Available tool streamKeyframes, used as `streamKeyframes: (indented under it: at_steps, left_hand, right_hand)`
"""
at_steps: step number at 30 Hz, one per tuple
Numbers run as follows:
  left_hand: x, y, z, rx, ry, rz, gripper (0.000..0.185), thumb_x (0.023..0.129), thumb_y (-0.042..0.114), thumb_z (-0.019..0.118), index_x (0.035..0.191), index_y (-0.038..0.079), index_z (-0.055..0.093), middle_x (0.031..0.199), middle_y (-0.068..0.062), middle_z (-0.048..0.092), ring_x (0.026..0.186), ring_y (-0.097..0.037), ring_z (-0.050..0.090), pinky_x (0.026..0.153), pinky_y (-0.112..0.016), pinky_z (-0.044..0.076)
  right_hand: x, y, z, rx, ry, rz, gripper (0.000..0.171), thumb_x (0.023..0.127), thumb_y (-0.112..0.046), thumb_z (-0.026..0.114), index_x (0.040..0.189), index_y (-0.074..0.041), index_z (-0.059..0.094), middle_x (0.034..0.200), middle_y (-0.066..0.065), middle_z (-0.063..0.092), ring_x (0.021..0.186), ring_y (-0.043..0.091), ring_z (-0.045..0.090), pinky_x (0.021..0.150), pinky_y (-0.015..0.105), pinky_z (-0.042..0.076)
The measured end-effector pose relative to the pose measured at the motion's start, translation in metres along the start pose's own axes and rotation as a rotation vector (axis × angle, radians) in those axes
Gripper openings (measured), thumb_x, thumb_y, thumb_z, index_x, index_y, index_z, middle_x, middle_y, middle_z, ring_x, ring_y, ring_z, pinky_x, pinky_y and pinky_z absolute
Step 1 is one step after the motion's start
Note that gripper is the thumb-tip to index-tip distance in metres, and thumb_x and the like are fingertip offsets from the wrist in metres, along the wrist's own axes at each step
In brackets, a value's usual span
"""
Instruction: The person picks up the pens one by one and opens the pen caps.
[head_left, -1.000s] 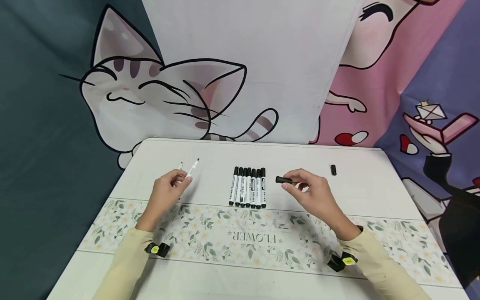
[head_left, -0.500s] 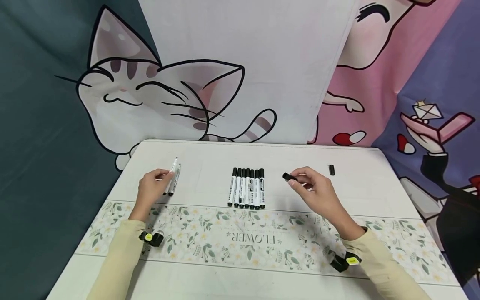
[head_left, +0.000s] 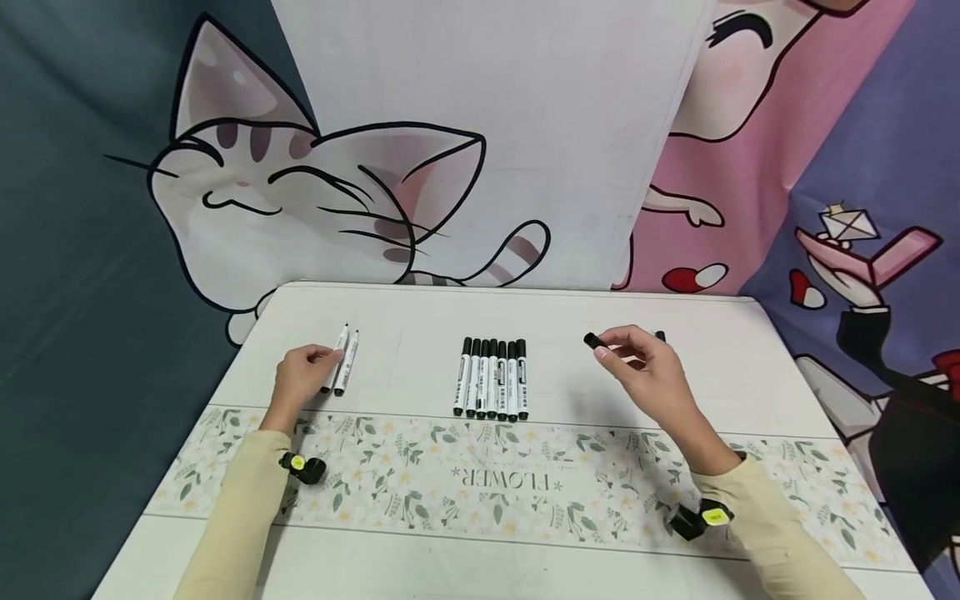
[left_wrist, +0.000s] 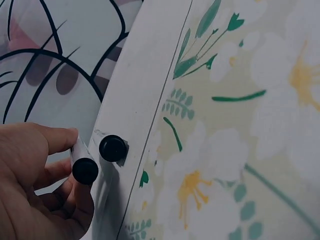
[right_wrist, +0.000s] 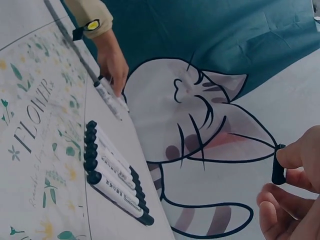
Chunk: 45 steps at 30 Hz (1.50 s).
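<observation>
My left hand (head_left: 302, 377) pinches an uncapped marker (head_left: 342, 339) by its barrel, low at the table's left side. Just right of it lies a second uncapped marker (head_left: 347, 363), tip pointing to the back. In the left wrist view, the black end of the held marker (left_wrist: 85, 171) faces the camera beside the other one's. Between thumb and fingers, my right hand (head_left: 651, 371) holds a black marker cap (head_left: 594, 341) above the table's right half. Behind that hand a loose black cap (head_left: 660, 336) is partly hidden.
Several capped markers (head_left: 491, 379) lie side by side in a row at mid-table, caps to the back. A flower-printed strip (head_left: 502, 479) crosses the white tabletop in front of them. Cartoon-printed curtains (head_left: 585, 150) hang along the table's back edge.
My left hand has moved left and lowered its marker beside the other uncapped one. My right hand has moved right and back with the cap, now partly covering the loose cap.
</observation>
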<state>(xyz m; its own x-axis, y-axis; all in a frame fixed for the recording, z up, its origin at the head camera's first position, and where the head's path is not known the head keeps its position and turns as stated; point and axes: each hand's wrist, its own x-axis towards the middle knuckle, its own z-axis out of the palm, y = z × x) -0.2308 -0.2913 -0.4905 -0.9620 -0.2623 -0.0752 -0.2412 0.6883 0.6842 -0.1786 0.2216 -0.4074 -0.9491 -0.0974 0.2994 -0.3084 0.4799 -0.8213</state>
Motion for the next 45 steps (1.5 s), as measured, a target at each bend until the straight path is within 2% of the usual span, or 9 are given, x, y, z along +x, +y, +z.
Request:
streamKeyframes:
  at_steps: [4,10,16,19,22,30,37,41,45]
  left_hand:
    - [0.004,-0.004,0.001,0.007,-0.008,-0.001,0.051,0.102,0.045,0.059,0.123,-0.001,0.068,0.112,-0.019,0.068,0.093,-0.030,0.063,0.071,-0.036,0.048]
    - [0.007,-0.008,0.002,0.017,-0.026,-0.009,0.052,0.102,0.045,0.059,0.123,-0.002,0.068,0.118,-0.022,0.067,0.101,-0.034,0.063,0.080,-0.045,0.052]
    - [0.008,-0.009,0.003,0.016,-0.047,-0.014,0.053,0.102,0.045,0.060,0.125,-0.002,0.067,0.122,-0.024,0.065,0.107,-0.037,0.062,0.085,-0.050,0.052]
    - [0.007,-0.010,0.003,0.014,-0.048,-0.010,0.052,0.102,0.044,0.061,0.125,-0.002,0.067,0.123,-0.024,0.065,0.108,-0.038,0.062,0.087,-0.052,0.051]
    - [0.006,-0.011,0.003,0.009,-0.042,-0.008,0.052,0.101,0.044,0.062,0.124,-0.002,0.068,0.122,-0.024,0.067,0.107,-0.038,0.063,0.086,-0.050,0.052]
    - [0.005,-0.012,0.004,0.008,-0.033,-0.025,0.053,0.100,0.046,0.063,0.122,-0.002,0.068,0.118,-0.023,0.068,0.101,-0.036,0.064,0.080,-0.046,0.052]
    - [0.005,-0.012,0.003,-0.009,-0.024,-0.027,0.055,0.099,0.051,0.061,0.121,0.001,0.070,0.110,-0.018,0.070,0.090,-0.028,0.064,0.072,-0.036,0.049]
    - [0.001,-0.007,0.003,-0.062,0.021,0.019,0.058,0.100,0.056,0.058,0.124,0.004,0.069,0.110,-0.015,0.068,0.092,-0.027,0.064,0.071,-0.034,0.049]
    - [-0.012,0.006,0.005,-0.131,0.086,0.150,0.058,0.099,0.055,0.059,0.128,0.006,0.067,0.113,-0.013,0.068,0.097,-0.027,0.063,0.077,-0.037,0.050]
  right_hand:
    - [0.003,0.004,-0.003,0.044,0.018,0.036,0.019,0.099,-0.018,0.071,0.112,-0.004,0.071,0.099,0.002,0.068,0.086,0.007,0.063,0.068,0.020,0.052]
    - [0.008,0.012,-0.008,0.085,0.036,0.094,0.022,0.099,-0.018,0.071,0.112,-0.001,0.071,0.092,-0.008,0.067,0.080,0.008,0.062,0.063,0.022,0.053]
    - [0.012,0.016,-0.016,0.074,0.063,0.145,0.025,0.098,-0.019,0.071,0.113,0.001,0.070,0.090,-0.009,0.066,0.079,0.014,0.062,0.064,0.022,0.054]
    - [0.015,0.018,-0.022,0.082,0.066,0.163,0.028,0.099,-0.020,0.070,0.115,0.002,0.068,0.090,-0.010,0.066,0.079,0.012,0.063,0.064,0.021,0.054]
    - [0.018,0.022,-0.030,0.094,0.071,0.186,0.029,0.100,-0.023,0.070,0.115,0.002,0.067,0.089,-0.012,0.067,0.079,0.007,0.063,0.065,0.021,0.054]
    - [0.029,0.037,-0.047,0.073,0.102,0.272,0.032,0.100,-0.027,0.069,0.115,0.000,0.066,0.086,-0.017,0.068,0.076,0.004,0.063,0.064,0.018,0.053]
    - [0.037,0.046,-0.059,0.055,0.135,0.316,0.027,0.099,-0.031,0.070,0.112,-0.007,0.067,0.084,-0.022,0.067,0.077,0.000,0.063,0.064,0.018,0.053]
    - [0.041,0.050,-0.065,0.051,0.138,0.324,0.027,0.099,-0.032,0.070,0.111,-0.009,0.067,0.083,-0.024,0.067,0.078,0.001,0.063,0.064,0.018,0.053]
    - [0.044,0.056,-0.069,0.064,0.135,0.341,0.026,0.098,-0.032,0.070,0.112,-0.010,0.067,0.083,-0.026,0.067,0.077,0.001,0.064,0.064,0.018,0.053]
